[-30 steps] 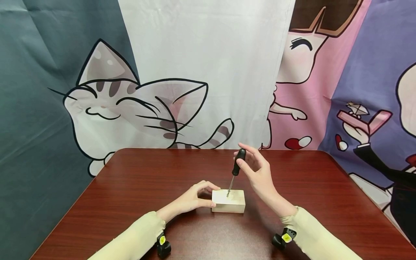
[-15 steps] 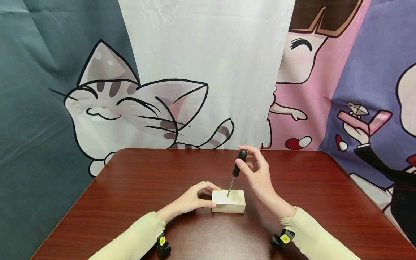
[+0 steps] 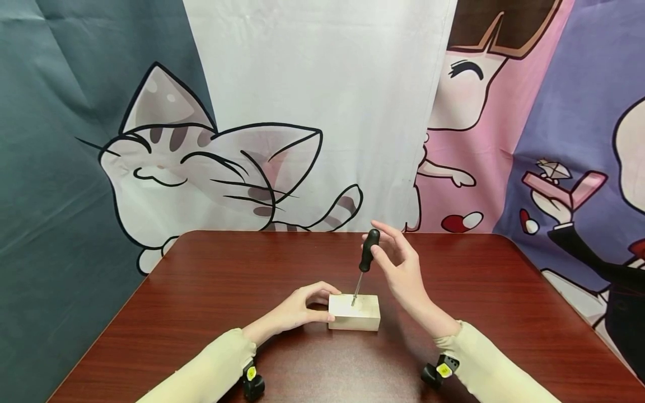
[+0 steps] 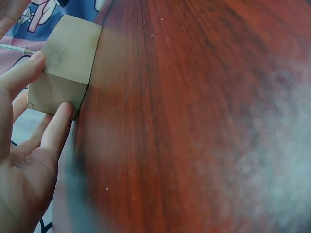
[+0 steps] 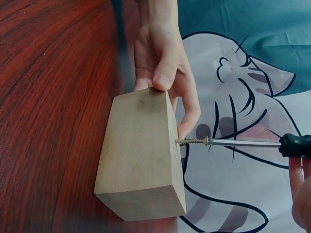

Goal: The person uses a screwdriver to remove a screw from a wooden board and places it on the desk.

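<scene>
There are two hands (image 3: 292, 309), two sleeves (image 3: 201, 366), two wrist cameras (image 3: 254, 386), one screwdriver (image 3: 369, 252), one screw (image 5: 192, 141), one block (image 5: 138, 141), one table (image 3: 252, 260).

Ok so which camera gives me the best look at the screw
The right wrist view: the screw shows side-on, its threads clear between wooden block and screwdriver. The head view shows it tiny at the block's top; the left wrist shows mainly its head end, the rest behind fingers.
</scene>
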### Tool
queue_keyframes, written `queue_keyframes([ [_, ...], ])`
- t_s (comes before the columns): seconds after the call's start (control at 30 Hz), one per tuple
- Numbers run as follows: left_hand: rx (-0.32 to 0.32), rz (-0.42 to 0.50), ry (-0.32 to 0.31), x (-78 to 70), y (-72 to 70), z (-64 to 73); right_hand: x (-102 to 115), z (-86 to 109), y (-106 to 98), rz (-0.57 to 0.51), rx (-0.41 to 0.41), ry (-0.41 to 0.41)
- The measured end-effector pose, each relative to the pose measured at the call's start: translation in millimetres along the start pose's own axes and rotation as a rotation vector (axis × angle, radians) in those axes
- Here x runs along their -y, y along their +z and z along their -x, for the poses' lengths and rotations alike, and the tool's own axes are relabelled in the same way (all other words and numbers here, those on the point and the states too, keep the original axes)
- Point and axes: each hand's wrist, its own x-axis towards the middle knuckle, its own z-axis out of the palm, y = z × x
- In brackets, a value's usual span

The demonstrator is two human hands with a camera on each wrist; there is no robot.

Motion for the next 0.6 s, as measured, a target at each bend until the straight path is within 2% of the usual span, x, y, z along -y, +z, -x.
queue_keyframes([
  [0.13,-0.001,-0.002,0.003,-0.9,-0.2,0.3,0.1,-0.5,2.0,-0.053,-0.003,0.008],
  [0.33,-0.01,0.006,-0.02,-0.5,0.8,0.7,-2.0,0.0,5.3,-0.001,-0.07,0.027],
  [0.6,0.0,0.013,-0.024,0.3,0.4,1.3,-4.1,-0.2,3.7,-0.007,-0.051,0.035],
])
